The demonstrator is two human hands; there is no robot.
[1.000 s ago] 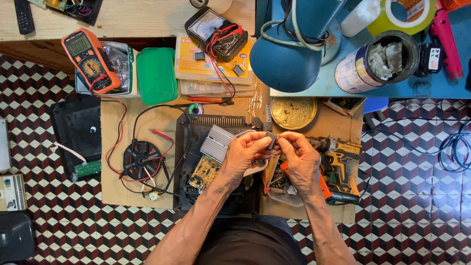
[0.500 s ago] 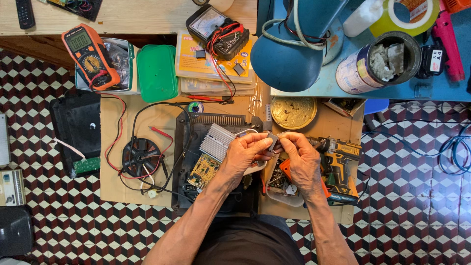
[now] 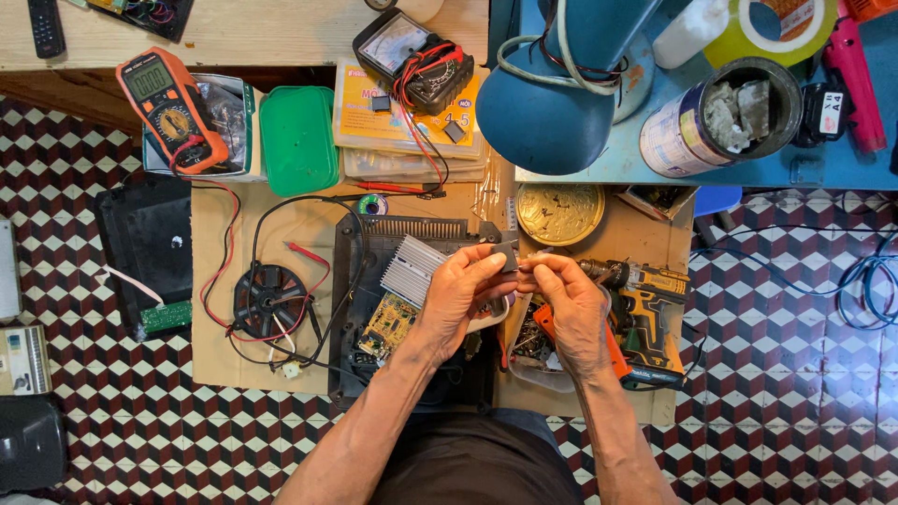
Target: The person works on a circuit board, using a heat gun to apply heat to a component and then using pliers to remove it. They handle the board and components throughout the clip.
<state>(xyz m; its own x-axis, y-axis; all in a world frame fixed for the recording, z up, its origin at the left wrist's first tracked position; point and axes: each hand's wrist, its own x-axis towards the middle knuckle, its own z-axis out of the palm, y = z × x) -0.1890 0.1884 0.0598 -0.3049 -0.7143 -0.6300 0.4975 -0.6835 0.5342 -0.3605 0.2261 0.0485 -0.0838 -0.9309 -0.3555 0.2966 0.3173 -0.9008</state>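
Pinching a small dark component (image 3: 506, 254) at frame centre, both the left hand (image 3: 465, 290) and right hand (image 3: 566, 297) are closing their fingers narrowly on it above the opened black device (image 3: 393, 281), risking a drop among the boards should either grip be loosening.

The small dark part (image 3: 506, 254) pinched between both hands is mostly covered by the fingers (image 3: 486, 266), so its kind cannot be told. The left hand (image 3: 463, 295) and forearm hide much of the opened black device (image 3: 374, 281) and its circuit board (image 3: 388, 325). The right hand (image 3: 571, 309) covers part of the clear tray of small parts (image 3: 533, 346). The remote control (image 3: 45, 26), the roll of tape (image 3: 772, 28) and the grey box (image 3: 23, 360) are cut off by the edges.
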